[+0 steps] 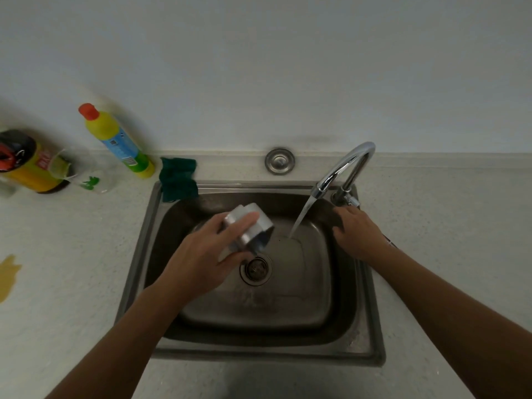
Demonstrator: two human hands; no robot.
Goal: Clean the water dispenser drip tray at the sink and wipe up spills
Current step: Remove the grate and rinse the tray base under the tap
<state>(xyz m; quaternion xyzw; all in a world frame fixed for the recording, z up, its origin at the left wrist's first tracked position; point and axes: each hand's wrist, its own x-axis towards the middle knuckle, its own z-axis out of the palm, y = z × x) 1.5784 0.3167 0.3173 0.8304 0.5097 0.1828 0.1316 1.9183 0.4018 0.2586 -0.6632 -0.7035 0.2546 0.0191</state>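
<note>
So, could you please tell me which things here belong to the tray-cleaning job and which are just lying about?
Job: drip tray in left hand; running faucet, right hand at its base; sink; green cloth; yellow spill.

Lying about: detergent bottle; dark-capped bottle; glass; sink plug.

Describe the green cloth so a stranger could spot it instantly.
Start at the stainless steel sink set in the pale countertop. Go to its back left corner: the dark green cloth lies crumpled there, draped over the rim. Unlike the yellow bottle with a red cap beside it, it is soft and flat.
</note>
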